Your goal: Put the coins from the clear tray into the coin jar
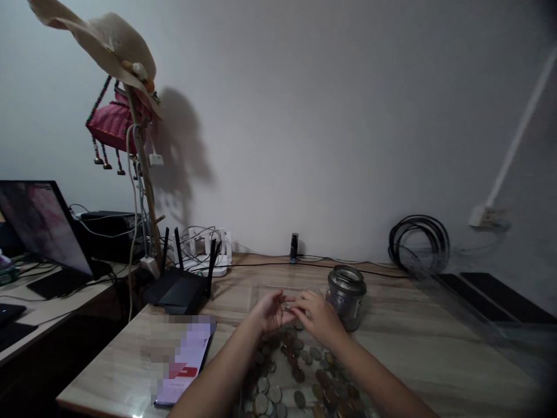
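My left hand (274,312) is turned palm up above the coins, its fingers loosely curled and apart. Over its fingertips, my right hand (314,315) pinches a small, pale, thin piece that looks like a coin (289,307). Below both hands, many loose coins (299,360), some silver and some brownish, lie spread out in what seems to be a shallow clear tray (255,295). A dark, rounded jar (348,297) with a metallic rim stands just right of my right hand. Shade hides the inside of my left palm.
Left of my forearm lies a phone (191,360) with a lit screen. Behind it sit a black router (180,287) and a white router (217,261) with tangled cables. A small dark bottle (294,248) stands by the wall. Coiled black cable (394,244) is at the right.
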{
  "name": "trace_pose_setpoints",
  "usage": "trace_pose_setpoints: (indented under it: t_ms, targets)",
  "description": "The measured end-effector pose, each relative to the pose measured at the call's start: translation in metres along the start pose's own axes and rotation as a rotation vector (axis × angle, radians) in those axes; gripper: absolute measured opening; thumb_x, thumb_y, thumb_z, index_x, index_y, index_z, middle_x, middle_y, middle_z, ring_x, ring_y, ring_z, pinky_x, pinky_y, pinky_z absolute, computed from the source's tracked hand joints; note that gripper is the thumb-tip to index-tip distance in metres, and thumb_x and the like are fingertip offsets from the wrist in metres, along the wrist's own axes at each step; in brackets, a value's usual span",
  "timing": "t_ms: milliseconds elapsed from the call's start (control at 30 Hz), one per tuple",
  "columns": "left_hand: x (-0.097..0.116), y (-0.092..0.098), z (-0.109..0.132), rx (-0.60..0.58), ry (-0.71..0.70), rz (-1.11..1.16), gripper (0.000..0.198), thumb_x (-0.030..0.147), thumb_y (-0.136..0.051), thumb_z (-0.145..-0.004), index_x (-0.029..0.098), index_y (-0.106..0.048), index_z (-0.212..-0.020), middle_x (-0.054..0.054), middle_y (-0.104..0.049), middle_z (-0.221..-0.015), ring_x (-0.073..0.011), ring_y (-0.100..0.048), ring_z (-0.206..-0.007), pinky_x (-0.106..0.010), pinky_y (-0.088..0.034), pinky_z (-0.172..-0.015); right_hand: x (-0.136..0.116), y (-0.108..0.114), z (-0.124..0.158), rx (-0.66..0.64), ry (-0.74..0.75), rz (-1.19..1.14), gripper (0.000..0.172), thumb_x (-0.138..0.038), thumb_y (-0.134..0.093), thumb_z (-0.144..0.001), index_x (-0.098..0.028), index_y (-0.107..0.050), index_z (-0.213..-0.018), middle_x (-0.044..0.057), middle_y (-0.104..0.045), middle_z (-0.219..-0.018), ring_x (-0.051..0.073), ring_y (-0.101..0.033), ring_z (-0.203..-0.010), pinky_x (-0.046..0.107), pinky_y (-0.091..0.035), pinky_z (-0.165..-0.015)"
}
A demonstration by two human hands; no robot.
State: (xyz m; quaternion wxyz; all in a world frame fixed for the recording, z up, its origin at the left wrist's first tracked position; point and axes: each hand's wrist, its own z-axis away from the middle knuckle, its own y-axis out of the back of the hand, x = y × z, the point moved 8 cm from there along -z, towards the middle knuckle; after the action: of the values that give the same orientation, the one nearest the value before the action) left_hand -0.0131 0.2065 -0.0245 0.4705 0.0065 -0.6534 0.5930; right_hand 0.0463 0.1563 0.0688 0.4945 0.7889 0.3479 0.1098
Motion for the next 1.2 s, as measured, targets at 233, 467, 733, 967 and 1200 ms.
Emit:
trace_pose_setpoints:
  t_ms: [233, 467, 733, 967, 1200]
  targets:
    - [-0.012, -0.011, 0.007, -0.078, 0.142, -0.223, 0.034, 0.032, -0.041, -0.077, 0.006, -0.053, -0.094, -0.014, -0.064, -0.08, -0.0195, -0.062, -0.072, -0.028, -0.045, -0.065, 0.075, 0.077, -0.006, 0.332, -0.269, -0.044, 0.022, -0.031, -0.044, -0.076, -0.018, -0.061, -0.077, 0.004, -0.061, -0.076, 0.013, -0.053, -0.068, 0.023, -0.037, -0.061]
    - [0.0, 0.002, 0.005, 0.144, 0.019, -0.231, 0.022, 0.024, -0.041, -0.076, 0.01, -0.052, -0.089, -0.008, -0.064, -0.071, -0.0132, -0.061, -0.061, -0.022, -0.044, -0.058, 0.178, 0.107, -0.016, -0.009, -0.662, 0.28, 0.016, -0.03, -0.052, -0.062, -0.019, -0.064, -0.063, 0.004, -0.063, -0.065, 0.015, -0.054, -0.06, 0.022, -0.028, -0.048]
    - [0.0, 0.003, 0.005, 0.171, 0.016, -0.251, 0.021, 0.024, -0.04, -0.076, 0.011, -0.052, -0.089, -0.007, -0.063, -0.071, -0.0125, -0.06, -0.059, -0.022, -0.044, -0.056, 0.169, 0.097, -0.023, -0.173, -0.676, 0.346, 0.018, -0.034, -0.055, -0.061, -0.022, -0.066, -0.067, 0.004, -0.065, -0.07, 0.014, -0.055, -0.062, 0.021, -0.028, -0.047]
    - [0.001, 0.003, 0.007, 0.191, 0.006, -0.29, 0.021, 0.025, -0.042, -0.075, 0.012, -0.052, -0.088, -0.006, -0.062, -0.071, -0.0119, -0.059, -0.058, -0.021, -0.043, -0.055, 0.164, 0.103, -0.023, -0.113, -0.693, 0.353, 0.026, -0.043, -0.05, -0.067, -0.024, -0.067, -0.073, 0.005, -0.066, -0.075, 0.015, -0.056, -0.064, 0.022, -0.029, -0.048]
    - [0.019, 0.012, 0.012, 0.354, -0.161, -0.373, 0.021, 0.023, -0.039, -0.072, 0.013, -0.051, -0.086, -0.004, -0.06, -0.074, -0.0096, -0.055, -0.056, -0.022, -0.041, -0.054, 0.145, 0.1, -0.027, -0.056, -0.614, 0.436, 0.026, -0.04, -0.048, -0.069, -0.023, -0.067, -0.077, 0.007, -0.065, -0.08, 0.021, -0.057, -0.073, 0.026, -0.035, -0.054]
